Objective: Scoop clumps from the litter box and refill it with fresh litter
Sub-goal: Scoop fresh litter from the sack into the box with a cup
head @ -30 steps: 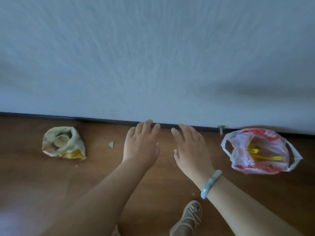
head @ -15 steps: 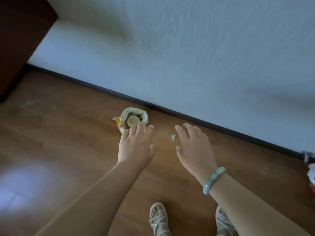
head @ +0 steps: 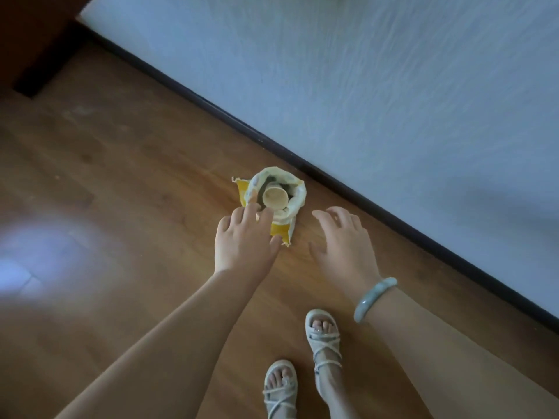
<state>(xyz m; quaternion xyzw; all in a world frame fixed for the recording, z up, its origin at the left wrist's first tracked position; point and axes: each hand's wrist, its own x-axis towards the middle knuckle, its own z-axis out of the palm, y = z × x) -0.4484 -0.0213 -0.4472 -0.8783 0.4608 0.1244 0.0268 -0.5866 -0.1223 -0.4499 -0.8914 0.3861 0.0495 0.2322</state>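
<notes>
Both hands are stretched out low over the floor, backs up, and neither holds anything. My left hand (head: 242,243) has its fingers straight, the tips over the near rim of the litter bag (head: 279,230) (whether they touch it I cannot tell from up here). My right hand (head: 344,246) hangs just right of the bag, apart from it, fingers spread and loosely bent.

The bag stands upright on the wooden floor (head: 121,182), its top rolled down and open, yellow and white on the side facing me. A pale paper cup (head: 274,198) sits inside it, round mouth turned up toward me.

Just beyond the bag a dark baseboard (head: 329,180) runs under a pale textured wall (head: 363,86). Nearer to me than the bag, and a little right of it, are my feet in light strappy sandals (head: 323,337). A pale green bangle (head: 373,299) sits on my right wrist. Far to the left beyond the bag, dark furniture (head: 30,40) stands against the wall.
</notes>
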